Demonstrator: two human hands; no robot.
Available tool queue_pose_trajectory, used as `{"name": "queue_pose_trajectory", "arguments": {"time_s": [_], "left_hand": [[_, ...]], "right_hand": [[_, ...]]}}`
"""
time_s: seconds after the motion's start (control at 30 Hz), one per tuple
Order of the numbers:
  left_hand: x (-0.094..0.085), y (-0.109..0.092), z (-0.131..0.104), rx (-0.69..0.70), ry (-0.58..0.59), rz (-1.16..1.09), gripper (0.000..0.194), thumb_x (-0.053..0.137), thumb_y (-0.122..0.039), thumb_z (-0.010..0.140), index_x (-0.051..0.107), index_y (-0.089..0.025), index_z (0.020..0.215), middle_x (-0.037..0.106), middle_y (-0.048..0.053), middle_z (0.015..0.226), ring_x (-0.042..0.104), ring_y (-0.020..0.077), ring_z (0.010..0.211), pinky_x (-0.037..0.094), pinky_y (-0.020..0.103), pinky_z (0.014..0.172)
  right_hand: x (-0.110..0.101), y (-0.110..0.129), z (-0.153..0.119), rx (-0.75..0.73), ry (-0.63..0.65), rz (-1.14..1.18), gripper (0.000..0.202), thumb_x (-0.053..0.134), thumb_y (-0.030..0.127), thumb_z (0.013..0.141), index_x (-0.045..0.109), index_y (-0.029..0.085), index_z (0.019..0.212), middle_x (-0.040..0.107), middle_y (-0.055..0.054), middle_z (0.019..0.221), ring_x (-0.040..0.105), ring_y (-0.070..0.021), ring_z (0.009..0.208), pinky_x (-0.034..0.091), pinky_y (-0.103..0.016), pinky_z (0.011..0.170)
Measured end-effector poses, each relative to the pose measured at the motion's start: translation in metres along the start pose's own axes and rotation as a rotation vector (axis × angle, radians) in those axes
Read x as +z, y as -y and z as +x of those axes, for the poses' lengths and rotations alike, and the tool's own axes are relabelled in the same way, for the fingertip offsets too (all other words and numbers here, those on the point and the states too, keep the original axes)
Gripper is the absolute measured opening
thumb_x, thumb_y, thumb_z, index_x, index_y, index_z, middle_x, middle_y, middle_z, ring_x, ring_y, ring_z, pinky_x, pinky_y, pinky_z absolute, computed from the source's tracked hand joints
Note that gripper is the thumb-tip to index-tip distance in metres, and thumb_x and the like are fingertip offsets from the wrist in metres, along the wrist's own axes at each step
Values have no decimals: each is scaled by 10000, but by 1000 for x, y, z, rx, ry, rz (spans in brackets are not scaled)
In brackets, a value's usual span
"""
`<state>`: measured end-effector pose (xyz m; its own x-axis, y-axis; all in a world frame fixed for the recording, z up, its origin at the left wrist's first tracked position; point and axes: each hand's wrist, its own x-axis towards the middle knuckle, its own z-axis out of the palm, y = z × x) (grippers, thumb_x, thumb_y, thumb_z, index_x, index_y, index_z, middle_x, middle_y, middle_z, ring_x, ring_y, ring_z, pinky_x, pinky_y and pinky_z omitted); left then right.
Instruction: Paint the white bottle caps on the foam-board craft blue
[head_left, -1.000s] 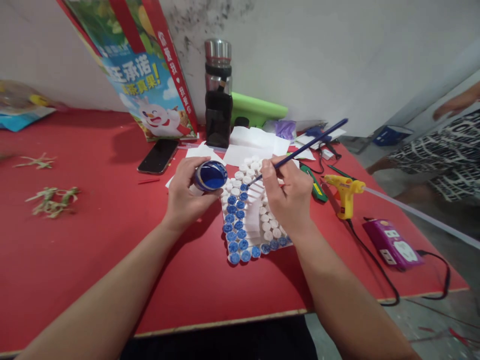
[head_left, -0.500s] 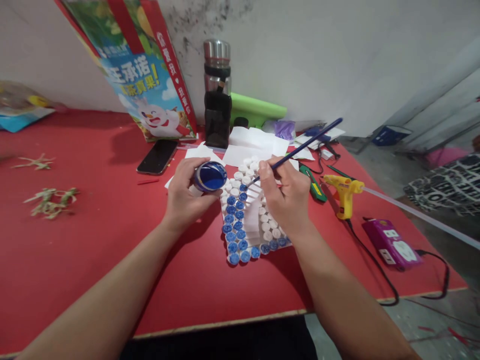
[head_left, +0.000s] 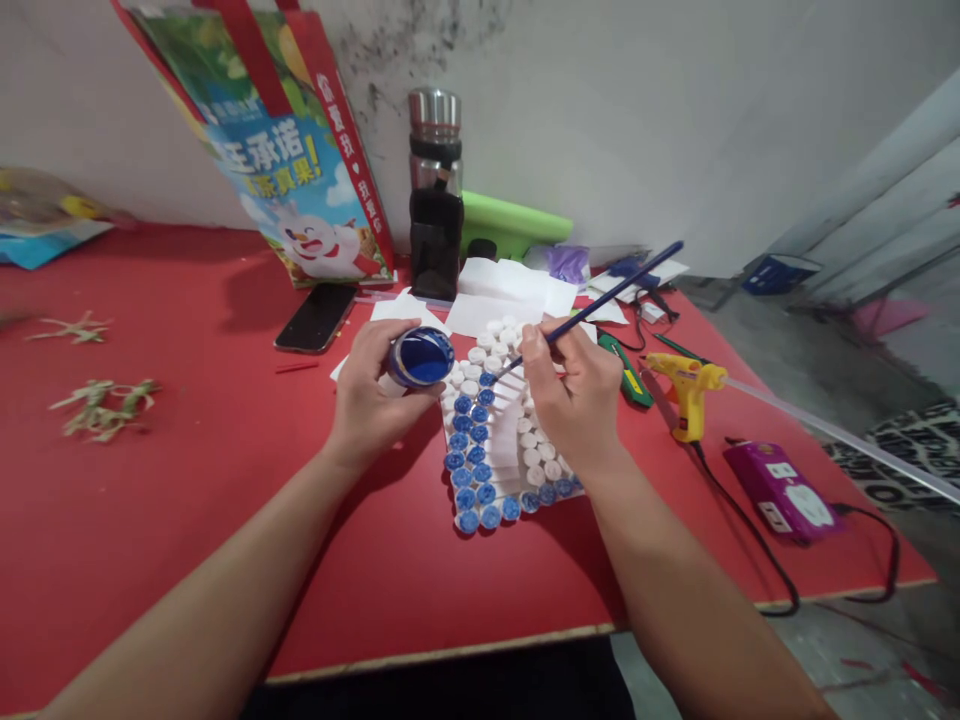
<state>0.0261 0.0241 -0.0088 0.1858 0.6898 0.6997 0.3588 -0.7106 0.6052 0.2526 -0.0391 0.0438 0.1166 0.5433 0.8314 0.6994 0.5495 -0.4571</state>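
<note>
My left hand [head_left: 375, 395] is wrapped round a small open jar of blue paint [head_left: 424, 358], tilted so that the paint inside shows. Between the fingers of my right hand [head_left: 574, 390] is a thin dark-blue paintbrush [head_left: 607, 297], its tip down at one of the upper blue rolls. Below both hands lies a board covered with small white paper rolls [head_left: 534, 455]. Blue-painted rolls [head_left: 465, 476] run along its left side and lower edge. A pale stepped paper strip [head_left: 505, 440] sits in the middle of the board, and my right hand hides part of its right side.
On the red table [head_left: 187, 520] stand a printed bag [head_left: 300, 170] and a bottle [head_left: 435, 200], with a phone [head_left: 315, 317] nearby. To the right lie a green cutter [head_left: 626, 370], a yellow glue gun [head_left: 686, 390] and a purple power box [head_left: 781, 490]. Woven straw pieces [head_left: 105, 408] lie left.
The brush tip has shifted very slightly to the right at the same upper roll. My left hand keeps the jar in nearly the same place. The whole view has tilted a little.
</note>
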Motion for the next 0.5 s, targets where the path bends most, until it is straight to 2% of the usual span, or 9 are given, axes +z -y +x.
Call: {"name": "queue_pose_trajectory", "arguments": {"time_s": [0.1, 0.23, 0.33, 0.5], "left_hand": [[0, -1, 0, 9, 1, -10, 568, 931, -307, 824, 683, -291, 1334, 727, 97, 1364, 709, 349, 1299, 575, 581, 1170], [0, -1, 0, 18, 9, -31, 575, 937, -305, 824, 684, -277, 1339, 730, 104, 1376, 710, 355, 1308, 574, 587, 1176], [-1, -2, 0, 14, 18, -31, 585, 940, -301, 820, 682, -277, 1344, 730, 105, 1383, 710, 350, 1302, 582, 577, 1164], [-2, -7, 1, 44, 27, 26, 573, 914, -313, 838, 672, -289, 1357, 735, 99, 1355, 707, 338, 1282, 591, 557, 1148]], "right_hand": [[0, 0, -1, 65, -71, 49, 240, 595, 325, 1119, 641, 242, 898, 609, 55, 677, 556, -104, 558, 467, -283, 595], [1, 4, -1, 151, -117, 236, 191, 587, 353, 1147, 678, 246, 1018, 680, 37, 787, 670, -117, 633, 551, -303, 643], [3, 9, -2, 116, -53, 307, 172, 571, 330, 1158, 693, 250, 1069, 728, 18, 874, 742, -129, 739, 612, -323, 724], [8, 15, -8, 39, 81, 370, 141, 571, 292, 1160, 686, 243, 1093, 750, -4, 992, 741, -118, 812, 622, -302, 732]]}}
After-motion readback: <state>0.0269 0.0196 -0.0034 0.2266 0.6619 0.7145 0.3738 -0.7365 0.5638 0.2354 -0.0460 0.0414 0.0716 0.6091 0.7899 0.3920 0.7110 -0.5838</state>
